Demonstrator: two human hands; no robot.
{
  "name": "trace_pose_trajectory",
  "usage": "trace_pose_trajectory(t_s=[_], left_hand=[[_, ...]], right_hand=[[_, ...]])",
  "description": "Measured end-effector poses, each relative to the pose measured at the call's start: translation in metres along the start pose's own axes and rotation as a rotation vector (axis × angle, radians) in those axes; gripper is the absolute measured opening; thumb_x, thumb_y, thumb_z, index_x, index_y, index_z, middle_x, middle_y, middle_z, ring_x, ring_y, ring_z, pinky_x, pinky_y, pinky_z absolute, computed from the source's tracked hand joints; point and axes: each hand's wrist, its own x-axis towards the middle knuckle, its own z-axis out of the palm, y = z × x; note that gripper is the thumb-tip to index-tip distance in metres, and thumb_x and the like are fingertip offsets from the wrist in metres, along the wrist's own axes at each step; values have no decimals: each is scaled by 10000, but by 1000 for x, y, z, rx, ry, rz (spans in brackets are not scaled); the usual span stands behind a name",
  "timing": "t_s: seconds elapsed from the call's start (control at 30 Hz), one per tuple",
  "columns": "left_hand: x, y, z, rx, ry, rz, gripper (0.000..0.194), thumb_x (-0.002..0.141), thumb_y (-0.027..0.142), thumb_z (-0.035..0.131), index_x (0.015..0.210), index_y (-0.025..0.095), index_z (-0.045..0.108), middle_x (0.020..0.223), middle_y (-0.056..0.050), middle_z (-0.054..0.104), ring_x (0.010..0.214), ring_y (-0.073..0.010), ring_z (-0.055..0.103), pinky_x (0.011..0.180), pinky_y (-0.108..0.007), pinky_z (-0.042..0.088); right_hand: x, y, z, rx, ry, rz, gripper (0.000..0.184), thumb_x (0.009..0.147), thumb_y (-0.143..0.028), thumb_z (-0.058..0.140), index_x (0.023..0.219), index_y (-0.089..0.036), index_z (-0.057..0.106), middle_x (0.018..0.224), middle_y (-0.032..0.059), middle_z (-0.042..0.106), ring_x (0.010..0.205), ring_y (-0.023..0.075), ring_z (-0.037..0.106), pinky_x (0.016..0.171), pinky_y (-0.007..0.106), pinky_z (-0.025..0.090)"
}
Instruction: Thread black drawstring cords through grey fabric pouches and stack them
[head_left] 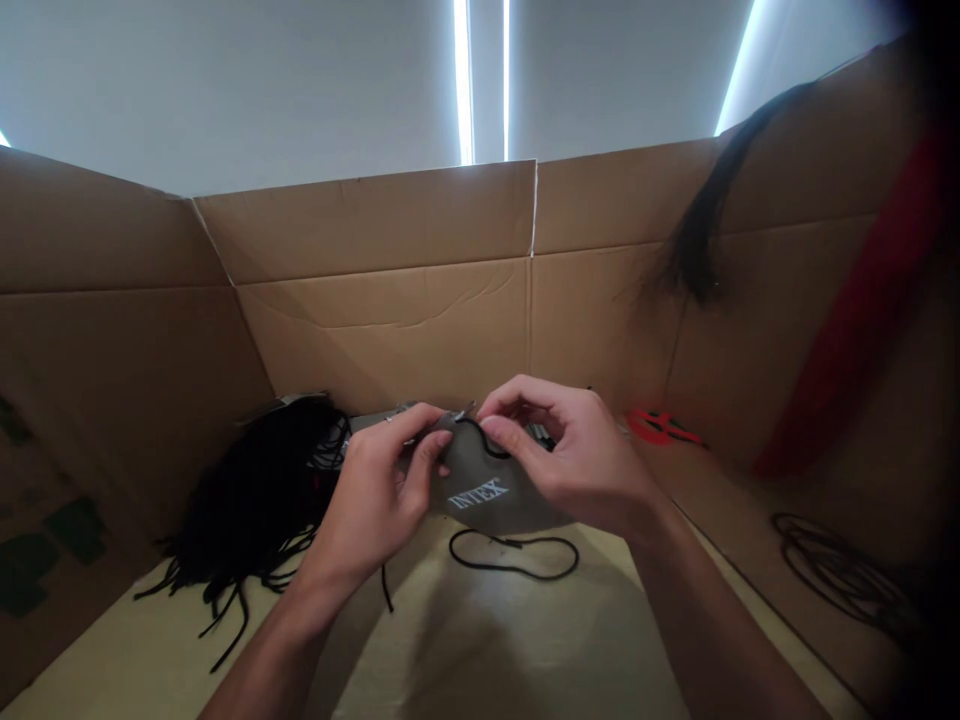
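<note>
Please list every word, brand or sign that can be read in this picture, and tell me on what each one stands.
"INTEX": white letters on the gray fabric piece that lies under the hands.
Unreadable: dark green printed marks on the left cardboard wall are too blurred to read.

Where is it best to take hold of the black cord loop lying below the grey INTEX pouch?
Pinch the black cord loop at its near curve, coming straight down from above. It is thin and lies flat and open on the pale table, and nothing covers that side.
</note>
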Motion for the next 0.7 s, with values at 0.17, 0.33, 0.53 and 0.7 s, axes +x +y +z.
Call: trace_pose_trajectory(t_s=[0.17, 0.33, 0.53, 0.7], left_hand=[[-2, 1, 3, -18, 19, -43, 150, 1043, 253, 588, 946, 197, 689, 815, -10, 741, 700, -146, 720, 645, -233, 540], [-3, 1, 0, -182, -22, -97, 161, 1027, 242, 630, 1186, 233, 603, 914, -11, 767, 708, -146, 746, 635, -223, 573], [-7, 9, -8, -344, -308, 22, 367, 1026, 210, 647, 1389, 258, 640, 848, -3, 753, 705, -138, 715, 690, -235, 584], [-3, 11, -22, -350, -121, 12, 104, 999, 191, 686, 988, 179, 789, 732, -16, 755, 636, -142, 722, 620, -234, 592]], right_hand=[[0, -4, -5, -53, -55, 18, 36, 904, -242, 753, 916, -209, 761, 822, -30, 768, 730, 117, 662, 652, 237, 491], [0, 3, -9, -11, -37, 18, 93, 954, -215, 691, 956, -216, 784, 886, -18, 797, 810, 126, 699, 732, 247, 514], [5, 18, 8, 326, -74, 90, 96, 889, -279, 783, 866, -188, 763, 821, 6, 761, 762, 136, 689, 697, 253, 526], [12, 30, 22, 463, -58, 130, 170, 867, -333, 784, 924, -181, 731, 873, 19, 764, 787, 145, 711, 729, 266, 552]])
